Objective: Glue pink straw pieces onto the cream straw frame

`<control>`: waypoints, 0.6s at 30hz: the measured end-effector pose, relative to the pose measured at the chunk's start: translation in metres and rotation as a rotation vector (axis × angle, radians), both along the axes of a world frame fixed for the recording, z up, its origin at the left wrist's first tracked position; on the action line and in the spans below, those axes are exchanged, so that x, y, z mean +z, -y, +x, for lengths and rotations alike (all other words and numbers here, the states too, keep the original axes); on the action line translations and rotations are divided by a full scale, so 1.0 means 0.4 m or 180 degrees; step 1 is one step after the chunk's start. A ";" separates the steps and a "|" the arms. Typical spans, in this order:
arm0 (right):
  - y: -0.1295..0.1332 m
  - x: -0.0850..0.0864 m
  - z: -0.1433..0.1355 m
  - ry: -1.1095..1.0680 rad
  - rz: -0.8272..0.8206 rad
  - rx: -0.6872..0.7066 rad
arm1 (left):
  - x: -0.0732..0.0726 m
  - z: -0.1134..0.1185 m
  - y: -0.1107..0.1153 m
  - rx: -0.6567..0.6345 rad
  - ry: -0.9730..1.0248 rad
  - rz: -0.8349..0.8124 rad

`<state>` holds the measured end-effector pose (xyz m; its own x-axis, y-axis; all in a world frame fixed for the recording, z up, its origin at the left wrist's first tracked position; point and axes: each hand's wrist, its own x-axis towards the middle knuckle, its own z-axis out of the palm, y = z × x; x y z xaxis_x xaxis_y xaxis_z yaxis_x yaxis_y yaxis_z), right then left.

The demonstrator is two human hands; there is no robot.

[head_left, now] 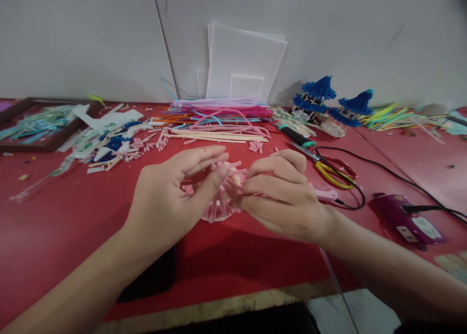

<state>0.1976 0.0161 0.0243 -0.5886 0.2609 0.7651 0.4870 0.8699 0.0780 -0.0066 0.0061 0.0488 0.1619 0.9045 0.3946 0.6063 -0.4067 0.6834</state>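
Note:
A small pink structure of thin sticks (220, 206) with a pale rounded base is between my two hands, low over the red table. My left hand (178, 188) is wrapped round its left side, fingers and thumb closed on it. On its right side, my right hand (279, 193) has its fingers pinched together at the pink sticks; a thin pink piece seems to lie between the fingertips. The part of the structure behind my left thumb and palm is hidden.
Bundled coloured sticks (219, 115) and white sheets (244, 61) stand behind. Scraps (116, 139) and a framed tray (47, 144) lie left. Right are blue roofed models (314, 98), pliers (335, 173), a cable and a purple power box (410, 219). A black object (153, 278) lies near the front edge.

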 end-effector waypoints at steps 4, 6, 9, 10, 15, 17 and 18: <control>0.002 -0.008 0.001 -0.0041 -0.0116 -0.0041 | 0.000 -0.001 -0.001 -0.0092 0.0207 0.0040; 0.004 -0.011 0.001 -0.0061 -0.0112 -0.0047 | -0.003 -0.001 -0.003 -0.0086 0.0179 0.0038; 0.006 -0.010 0.000 -0.0048 -0.0138 -0.0045 | -0.011 0.000 -0.005 -0.0068 0.0087 0.0000; 0.006 -0.009 -0.001 -0.0042 -0.0148 -0.0036 | -0.012 0.001 -0.005 -0.0056 0.0081 -0.0018; 0.007 -0.010 -0.002 -0.0071 -0.0157 -0.0075 | -0.013 0.001 -0.002 -0.0008 0.0034 0.0020; 0.007 -0.012 -0.002 -0.0056 -0.0212 -0.0093 | -0.013 -0.001 -0.003 -0.0061 -0.0011 0.0134; 0.008 -0.012 -0.001 -0.0054 -0.0228 -0.0093 | -0.014 -0.003 -0.004 -0.0098 -0.0061 0.0200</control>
<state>0.1971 0.0130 0.0196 -0.5671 0.3322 0.7537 0.5131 0.8583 0.0078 -0.0077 0.0077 0.0434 0.1972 0.8725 0.4471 0.6057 -0.4671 0.6442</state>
